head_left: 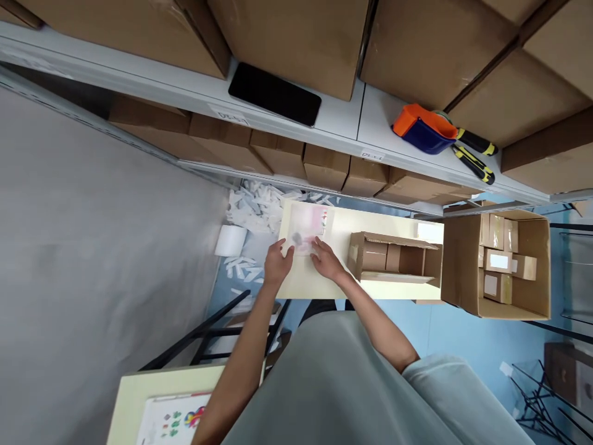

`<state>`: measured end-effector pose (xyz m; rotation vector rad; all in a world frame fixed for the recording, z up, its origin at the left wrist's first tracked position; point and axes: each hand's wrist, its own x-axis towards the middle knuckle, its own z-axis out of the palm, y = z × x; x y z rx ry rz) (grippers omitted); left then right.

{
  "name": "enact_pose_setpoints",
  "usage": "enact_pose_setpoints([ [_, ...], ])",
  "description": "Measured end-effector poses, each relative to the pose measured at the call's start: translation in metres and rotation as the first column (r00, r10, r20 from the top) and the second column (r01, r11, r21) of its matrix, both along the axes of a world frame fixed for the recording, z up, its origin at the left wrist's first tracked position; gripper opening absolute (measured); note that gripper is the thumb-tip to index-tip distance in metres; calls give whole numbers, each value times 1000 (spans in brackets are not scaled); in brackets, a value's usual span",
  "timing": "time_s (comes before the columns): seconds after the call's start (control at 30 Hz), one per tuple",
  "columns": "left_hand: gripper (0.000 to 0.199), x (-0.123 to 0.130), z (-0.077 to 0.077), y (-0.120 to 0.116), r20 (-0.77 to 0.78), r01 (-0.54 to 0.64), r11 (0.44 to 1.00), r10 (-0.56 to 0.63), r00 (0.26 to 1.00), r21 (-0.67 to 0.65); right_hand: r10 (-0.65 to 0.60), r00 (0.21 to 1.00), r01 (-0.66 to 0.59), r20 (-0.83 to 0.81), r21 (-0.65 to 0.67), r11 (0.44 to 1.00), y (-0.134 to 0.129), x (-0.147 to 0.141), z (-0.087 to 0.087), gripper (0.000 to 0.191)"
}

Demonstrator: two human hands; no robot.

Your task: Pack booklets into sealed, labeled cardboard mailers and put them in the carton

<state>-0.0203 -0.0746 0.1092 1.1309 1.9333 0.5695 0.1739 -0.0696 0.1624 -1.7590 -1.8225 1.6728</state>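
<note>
A thin, partly see-through packet (309, 224) with pink and grey marks lies on the pale yellow table (296, 285), near its left end. At the packet's lower left edge is my left hand (278, 264), its thumb and forefinger apart. My right hand (325, 259) rests at the packet's lower right edge, its fingertips on the sheet and its fingers partly curled. What lies between the fingers of either hand is too small to make out. An open cardboard box (393, 259) stands on the table to the right of my right hand.
A large open carton (514, 303) holding several small boxes stands at the table's right end. Beyond the table a shelf (340, 114) bears cartons, a black phone (275, 94) and cutters (473, 164). A white roll (230, 240) and scraps lie at the left.
</note>
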Motion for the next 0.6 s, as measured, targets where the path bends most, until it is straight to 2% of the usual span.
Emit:
enact_pose_setpoints([
  [0.1, 58, -4, -24, 18, -43, 31, 999, -32, 999, -24, 56, 997, -50, 61, -100, 994, 7, -3, -32, 67],
  [0.2, 55, -4, -41, 31, -49, 50, 996, -54, 997, -77, 56, 995, -41, 83, -172, 984, 1, -2, -47, 70],
  [0.43, 36, -3, -65, 48, -86, 31, 985, -46, 995, -169, -1, 994, 25, 108, -220, 975, -15, 2, -59, 76],
  [0.6, 27, -7, -67, 65, -81, 21, 966, -43, 996, -257, -5, 995, 29, 96, -249, 968, -8, 0, -59, 76],
])
